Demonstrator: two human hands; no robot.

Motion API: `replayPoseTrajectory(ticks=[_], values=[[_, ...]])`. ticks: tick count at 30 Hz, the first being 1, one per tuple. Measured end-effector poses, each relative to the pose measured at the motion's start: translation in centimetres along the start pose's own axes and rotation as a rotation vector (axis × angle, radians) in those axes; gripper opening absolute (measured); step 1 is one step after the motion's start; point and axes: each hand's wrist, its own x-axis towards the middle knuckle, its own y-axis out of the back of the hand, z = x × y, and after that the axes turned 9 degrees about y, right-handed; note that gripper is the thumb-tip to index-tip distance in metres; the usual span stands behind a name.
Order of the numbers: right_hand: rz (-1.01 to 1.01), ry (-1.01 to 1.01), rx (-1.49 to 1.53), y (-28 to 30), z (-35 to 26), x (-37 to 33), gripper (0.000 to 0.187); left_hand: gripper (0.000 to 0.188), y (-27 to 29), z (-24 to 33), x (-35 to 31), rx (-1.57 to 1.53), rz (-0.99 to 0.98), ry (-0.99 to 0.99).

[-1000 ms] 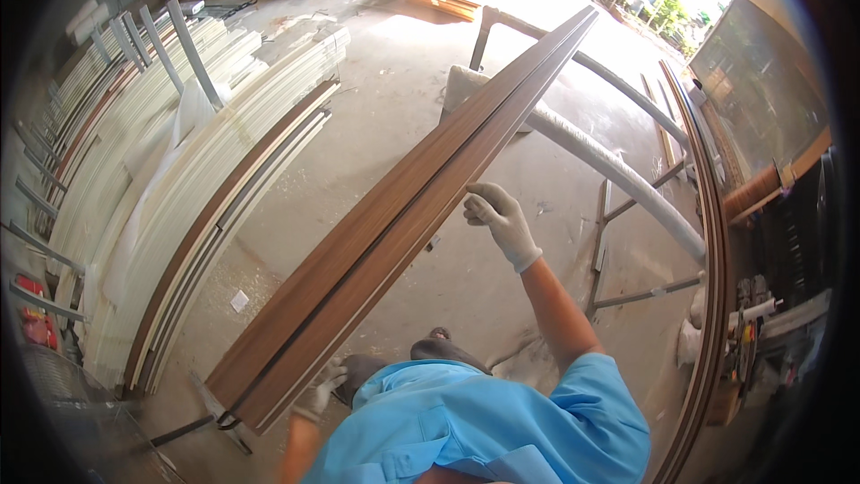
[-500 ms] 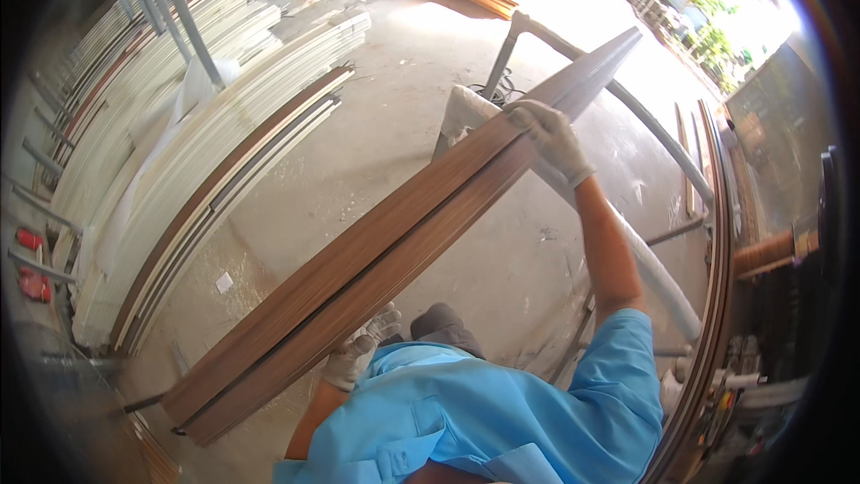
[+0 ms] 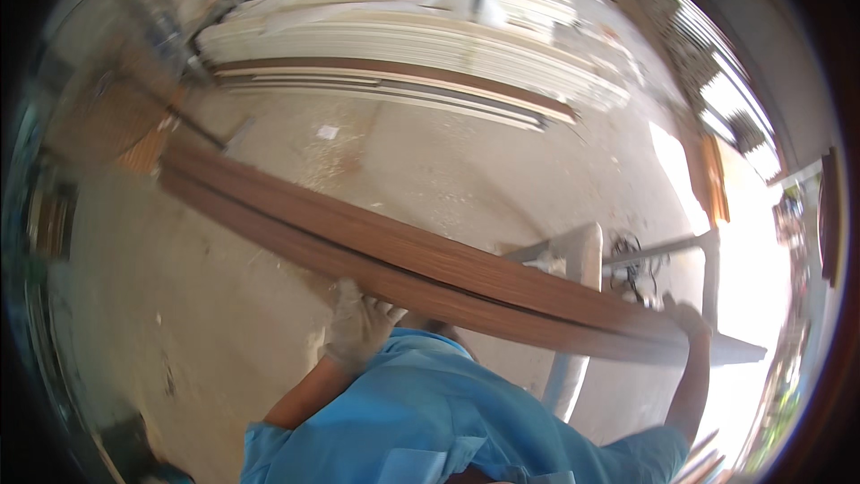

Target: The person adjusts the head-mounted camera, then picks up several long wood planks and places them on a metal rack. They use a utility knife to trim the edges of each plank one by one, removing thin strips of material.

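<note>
While the left hand [image 3: 358, 327], in a pale work glove, reaches up from a bent bare forearm, its fingers curl under the lower edge of the long brown wood-grain boards [image 3: 403, 264] and grip them. Two boards lie stacked flat, one on the other, with a dark seam between them, and they slant across the view from upper left to lower right above the concrete floor [image 3: 179, 305]. Farther right, the gloved right hand [image 3: 685, 318] reaches up on a straight arm and clasps the boards' far end, beside a metal stand [image 3: 582, 260].
</note>
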Motion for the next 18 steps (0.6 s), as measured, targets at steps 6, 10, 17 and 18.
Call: replayPoseTrajectory(ticks=[6,10,17,18], values=[[-0.083,-0.06,0.074,1.4,-0.6,1.0,0.089,0.047,-3.6,-3.7,0.7,0.208,0.038,-0.222],[-0.104,0.088,-0.069,2.5,-3.1,-0.2,0.077,0.044,-3.4,-2.6,1.4,0.167,0.068,-0.247],[-0.16,0.135,0.304,4.9,-8.8,-1.7,0.069,0.058,0.6,7.6,4.3,0.308,0.073,-0.466],[-0.17,0.126,0.32,5.0,-9.0,-1.9,0.068,0.059,0.8,8.9,4.8,0.289,0.147,-0.472]])
